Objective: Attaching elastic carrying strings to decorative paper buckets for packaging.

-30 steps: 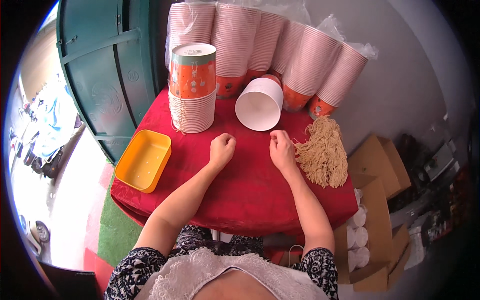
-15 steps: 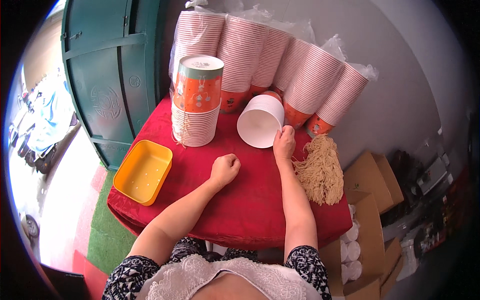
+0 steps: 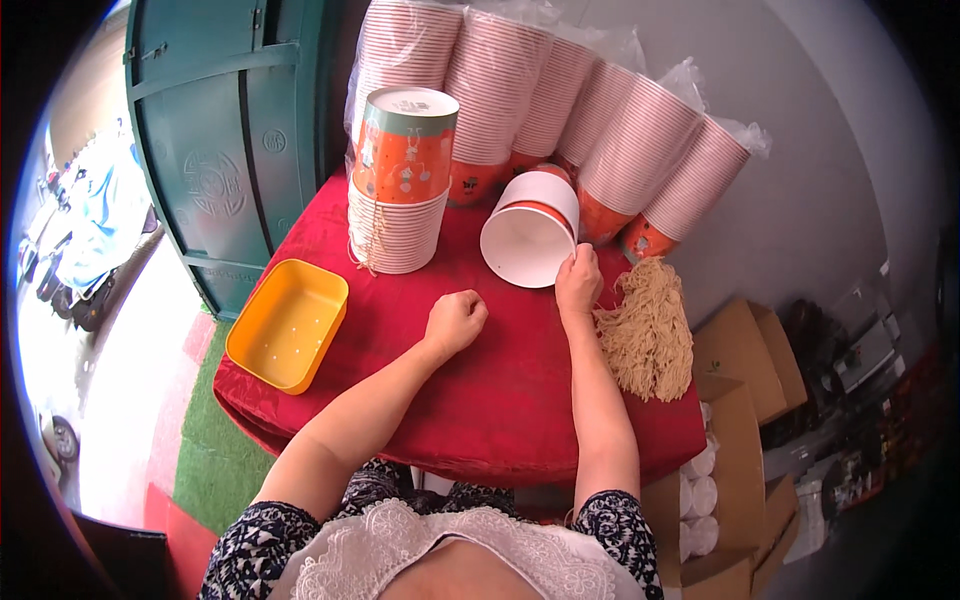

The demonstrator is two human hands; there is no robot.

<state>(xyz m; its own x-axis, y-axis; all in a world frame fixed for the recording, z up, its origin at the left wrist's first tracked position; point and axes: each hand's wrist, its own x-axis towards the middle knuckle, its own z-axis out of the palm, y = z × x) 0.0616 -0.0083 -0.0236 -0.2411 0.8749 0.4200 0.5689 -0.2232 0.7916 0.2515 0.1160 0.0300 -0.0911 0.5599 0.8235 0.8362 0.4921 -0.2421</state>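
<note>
A short stack of white-rimmed paper buckets [image 3: 522, 250] lies on its side, mouths toward me, in the middle of the table. My right hand [image 3: 578, 285] pinches the front bucket's rim at its right edge. An orange strip shows between that bucket and those behind it, so it sits partly out of the stack. My left hand [image 3: 455, 322] rests on the cloth with its fingers curled; whatever may be inside them is hidden. Left of the buckets stands an upside-down stack of orange-and-green printed buckets [image 3: 402, 175], with thin tan strings [image 3: 370, 235] hanging down its side.
Tall plastic-wrapped bucket stacks [image 3: 500, 90] line the back of the red-clothed table [image 3: 400, 420]. A yellow plastic basket [image 3: 290, 300] sits at the left, a bundle of tan strings [image 3: 645, 340] at the right. Beyond are a green metal door [image 3: 215, 170] and open cardboard boxes [image 3: 735, 450].
My right hand has drawn the front bucket partly out of the lying stack, baring an orange strip behind its rim. My left hand stays curled on the cloth. The view has shifted slightly.
</note>
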